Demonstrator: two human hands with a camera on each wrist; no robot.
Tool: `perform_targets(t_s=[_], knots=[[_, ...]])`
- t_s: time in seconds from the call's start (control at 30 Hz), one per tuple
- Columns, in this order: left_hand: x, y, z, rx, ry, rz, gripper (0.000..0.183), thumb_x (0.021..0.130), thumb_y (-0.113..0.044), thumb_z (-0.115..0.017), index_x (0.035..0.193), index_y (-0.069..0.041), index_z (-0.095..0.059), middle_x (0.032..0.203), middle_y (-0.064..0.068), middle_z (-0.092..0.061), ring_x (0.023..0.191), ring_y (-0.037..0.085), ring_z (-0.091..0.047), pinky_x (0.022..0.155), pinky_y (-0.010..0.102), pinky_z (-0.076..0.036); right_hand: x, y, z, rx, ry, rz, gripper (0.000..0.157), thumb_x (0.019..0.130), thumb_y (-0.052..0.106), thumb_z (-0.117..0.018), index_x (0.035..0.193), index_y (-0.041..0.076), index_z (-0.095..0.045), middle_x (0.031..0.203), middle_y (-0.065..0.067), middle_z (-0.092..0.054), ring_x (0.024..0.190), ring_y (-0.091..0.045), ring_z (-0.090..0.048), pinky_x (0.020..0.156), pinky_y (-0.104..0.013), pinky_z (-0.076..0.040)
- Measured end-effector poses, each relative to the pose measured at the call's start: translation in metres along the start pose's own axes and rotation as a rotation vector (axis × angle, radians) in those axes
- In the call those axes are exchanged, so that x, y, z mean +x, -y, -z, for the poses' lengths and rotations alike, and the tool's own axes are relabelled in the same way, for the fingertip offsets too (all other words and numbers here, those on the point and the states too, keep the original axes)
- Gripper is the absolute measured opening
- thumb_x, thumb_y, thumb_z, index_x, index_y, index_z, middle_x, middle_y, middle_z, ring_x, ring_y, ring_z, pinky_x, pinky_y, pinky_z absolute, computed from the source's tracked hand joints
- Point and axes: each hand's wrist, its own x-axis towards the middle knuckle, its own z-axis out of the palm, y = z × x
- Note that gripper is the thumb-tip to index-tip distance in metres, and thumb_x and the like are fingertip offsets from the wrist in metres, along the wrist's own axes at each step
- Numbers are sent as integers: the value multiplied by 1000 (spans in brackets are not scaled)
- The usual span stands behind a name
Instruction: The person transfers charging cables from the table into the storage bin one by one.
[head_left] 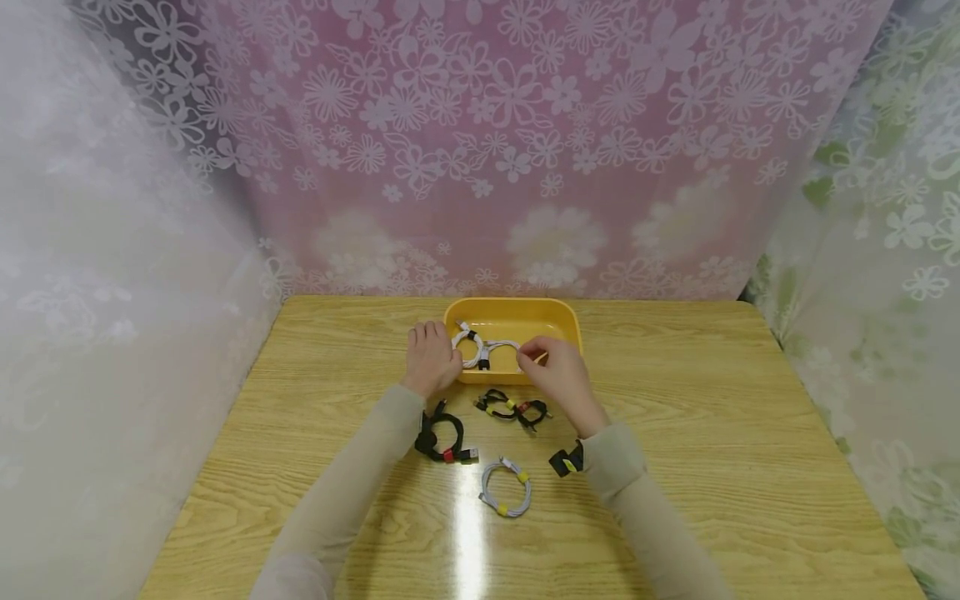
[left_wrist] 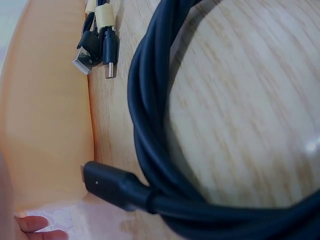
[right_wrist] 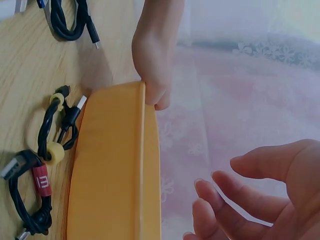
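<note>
Placement of one white cable (head_left: 504,342) inside the yellow box (head_left: 495,378), at twelve o'clock on the worktop (head_left: 697,392), seems in hand; the box is gripped at nine o'clock by the left hand (head_left: 432,358). Nothing is visibly held by the right hand (head_left: 559,377), fingers parted; withdrawal seems called for.

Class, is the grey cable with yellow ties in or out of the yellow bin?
Out: the grey cable lies coiled on the tabletop, in front of the yellow bin.
</note>
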Motion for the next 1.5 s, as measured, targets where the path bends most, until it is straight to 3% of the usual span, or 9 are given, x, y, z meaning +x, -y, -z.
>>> perform_targets(t_s=[0.27, 0.53, 1.03, 1.23, 1.5], knots=[[0, 1, -3, -8, -18, -7, 35, 95, -23, -31, 110, 4, -45, 111, 24, -49, 107, 40, -41, 97, 49, -30, -17, 2, 0, 10, -6, -1, 12, 92, 19, -68, 97, 11, -75, 90, -2, -71, 70, -18, -60, 65, -35, -49], [-1, 0, 0, -4, -9, -2, 34, 95, -23, -31, 109, 4, -46, 108, 23, -49, 106, 40, -42, 97, 49, -31, -36, -8, -6, 76, 64, -31, 10, 91, 15, -70, 97, 8, -74, 87, -2, -70, 68, -16, -59, 59, -33, -48], [1, 0, 0, -15, 26, 22, 34, 97, -23, -34, 114, 4, -45, 113, 23, -48, 109, 39, -41, 100, 49, -29, -61, -23, -21, 106, 106, -71, 10, 89, 11, -72, 96, 5, -75, 84, 1, -69, 70, -14, -57, 63, -28, -47], [0, 0, 0, -18, 17, 18, 32, 98, -23, -40, 114, 5, -46, 113, 24, -48, 108, 40, -41, 99, 49, -29, -70, -23, -24, 105, 114, -97, 6, 90, 9, -71, 93, 7, -74, 89, 0, -69, 71, -13, -56, 64, -29, -47], [0, 0, 0, -28, 12, 10, 31, 97, -22, -37, 112, 4, -45, 111, 23, -48, 107, 40, -41, 99, 49, -30, -83, -27, -31, 107, 143, -111, 5, 90, 9, -70, 92, 7, -74, 83, 2, -68, 69, -12, -56, 63, -28, -47]])
